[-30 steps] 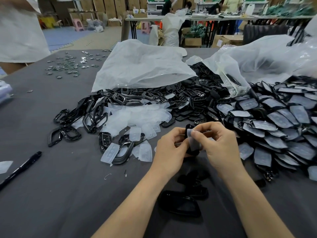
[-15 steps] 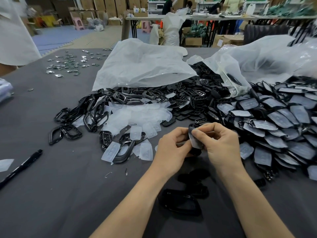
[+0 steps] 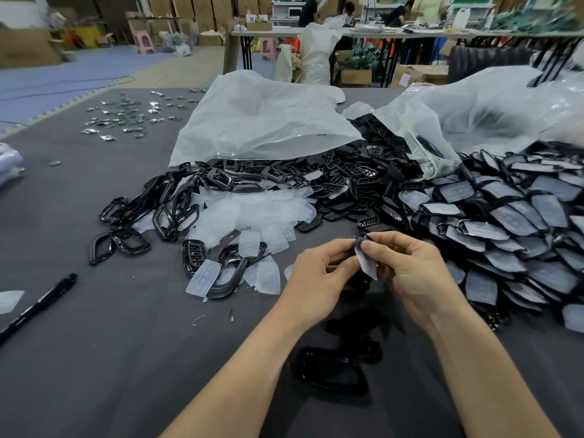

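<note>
Above the grey table (image 3: 94, 358), my left hand (image 3: 316, 279) and my right hand (image 3: 410, 273) meet around one small black plastic key shell (image 3: 361, 281). A translucent white rubber pad (image 3: 366, 262) lies against the shell, pinched under my right thumb and fingers. My left fingers curl round the shell's left side. Most of the shell is hidden by my fingers. Loose translucent pads (image 3: 252, 213) lie in a heap just beyond my hands. Black frames and button plates (image 3: 347, 181) are piled behind them.
Finished shells with pads (image 3: 512, 235) are stacked in rows at the right. Two clear plastic bags (image 3: 262, 118) lie behind the piles. A black pen (image 3: 38, 305) lies at the left, black shells (image 3: 331, 368) lie under my forearms, and small metal parts (image 3: 126, 116) are scattered far left.
The shell and pad have tilted slightly in my hands, with my right thumb sliding along the pad. The person standing at the far left has gone from view.
</note>
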Available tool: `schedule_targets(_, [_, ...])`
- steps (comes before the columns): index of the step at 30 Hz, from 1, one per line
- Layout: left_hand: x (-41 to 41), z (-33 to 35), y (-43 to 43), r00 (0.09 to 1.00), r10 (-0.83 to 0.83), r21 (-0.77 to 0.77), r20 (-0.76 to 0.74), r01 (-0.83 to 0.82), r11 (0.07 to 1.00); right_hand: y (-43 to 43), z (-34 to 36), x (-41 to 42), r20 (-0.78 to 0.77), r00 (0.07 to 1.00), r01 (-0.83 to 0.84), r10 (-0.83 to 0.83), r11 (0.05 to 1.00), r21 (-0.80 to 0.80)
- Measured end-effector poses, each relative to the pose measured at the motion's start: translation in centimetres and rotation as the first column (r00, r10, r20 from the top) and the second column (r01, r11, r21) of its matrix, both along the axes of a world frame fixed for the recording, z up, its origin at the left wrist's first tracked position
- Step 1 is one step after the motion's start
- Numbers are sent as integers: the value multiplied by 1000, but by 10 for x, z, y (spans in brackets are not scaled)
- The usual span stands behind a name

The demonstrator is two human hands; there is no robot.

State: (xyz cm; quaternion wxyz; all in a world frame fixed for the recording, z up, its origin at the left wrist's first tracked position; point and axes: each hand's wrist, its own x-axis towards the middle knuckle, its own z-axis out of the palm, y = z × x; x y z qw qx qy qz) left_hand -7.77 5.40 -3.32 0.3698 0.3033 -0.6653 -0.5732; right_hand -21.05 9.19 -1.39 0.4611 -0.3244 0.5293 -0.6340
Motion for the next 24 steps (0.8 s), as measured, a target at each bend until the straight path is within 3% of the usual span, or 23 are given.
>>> schedule_targets(8, [0, 1, 0, 1000, 4, 32, -2, -4, 999, 1, -2, -2, -135, 991, 2, -7, 999, -37])
schedule_targets(17, [0, 1, 0, 1000, -1, 34, -29, 2, 999, -1, -4, 1, -59, 998, 2, -5, 999, -48])
schedule_targets(24, [2, 2, 0, 999, -33, 31, -38, 34, 999, -1, -6, 5, -123, 991, 42, -51, 997, -67])
